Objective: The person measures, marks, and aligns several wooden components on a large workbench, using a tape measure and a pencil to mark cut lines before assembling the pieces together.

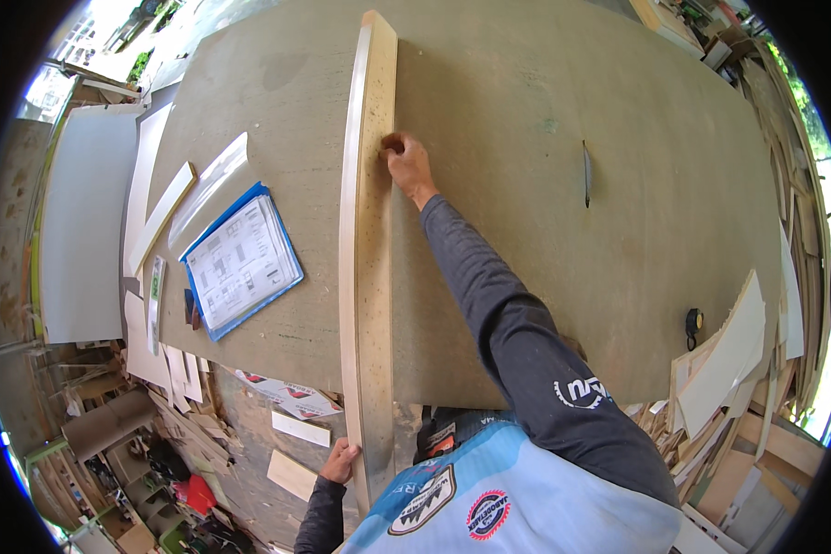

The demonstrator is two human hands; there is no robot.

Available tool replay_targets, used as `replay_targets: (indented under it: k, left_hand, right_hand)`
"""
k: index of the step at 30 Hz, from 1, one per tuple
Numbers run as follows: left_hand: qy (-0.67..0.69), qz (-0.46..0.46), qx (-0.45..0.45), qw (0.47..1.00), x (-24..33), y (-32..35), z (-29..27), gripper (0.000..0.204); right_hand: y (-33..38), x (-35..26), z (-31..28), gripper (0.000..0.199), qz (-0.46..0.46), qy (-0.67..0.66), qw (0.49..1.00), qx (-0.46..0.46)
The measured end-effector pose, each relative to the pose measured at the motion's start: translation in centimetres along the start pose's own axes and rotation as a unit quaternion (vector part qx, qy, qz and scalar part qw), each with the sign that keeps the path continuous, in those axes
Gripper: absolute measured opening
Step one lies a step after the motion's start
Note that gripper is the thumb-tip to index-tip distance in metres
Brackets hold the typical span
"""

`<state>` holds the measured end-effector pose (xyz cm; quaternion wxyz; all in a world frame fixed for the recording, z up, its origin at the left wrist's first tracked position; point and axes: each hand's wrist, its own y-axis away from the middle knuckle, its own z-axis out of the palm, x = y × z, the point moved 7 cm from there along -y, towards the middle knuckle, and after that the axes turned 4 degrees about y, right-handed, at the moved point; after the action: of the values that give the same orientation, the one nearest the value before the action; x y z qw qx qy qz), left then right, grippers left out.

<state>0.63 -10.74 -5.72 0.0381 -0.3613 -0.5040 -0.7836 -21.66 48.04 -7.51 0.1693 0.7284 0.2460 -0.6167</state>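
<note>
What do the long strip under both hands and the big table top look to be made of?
The long strip looks like particleboard with a pale laminated edge: speckled tan face, smooth cream side. The table top seems a matte grey-brown hardboard or MDF sheet, uniform and grainless; uncertain.

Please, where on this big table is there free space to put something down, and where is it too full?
The table is bare between the long board and the saw blade, and also beyond the blade toward the right edge. Left of the board, the blue folder and white strips crowd the surface. Panels pile at the near right corner.
</note>
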Motion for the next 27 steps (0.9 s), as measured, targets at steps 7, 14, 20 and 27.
replay_targets:
  k: [7,14,20,27]
  left_hand:
    - [-0.017,0.007,0.013,1.000,0.9,-0.3,0.7,0.043]
    - [-0.150,0.031,0.054,0.987,-1.8,-1.4,-3.9,0.050]
    - [-0.090,-0.002,-0.028,0.996,1.2,-3.7,-2.2,0.051]
    - [-0.115,0.022,0.023,0.993,4.5,-4.1,-5.6,0.045]
  right_hand:
    - [-0.8,-0.1,-0.3,0.024,0.008,0.014,0.996,-0.090]
    - [6.3,-1.6,-0.5,0.022,-0.034,0.045,0.994,-0.089]
    - [21.0,-4.0,-0.9,0.057,-0.086,0.088,0.985,-0.123]
    - [40.9,-8.0,-0.7,0.065,-0.111,0.112,0.901,-0.403]
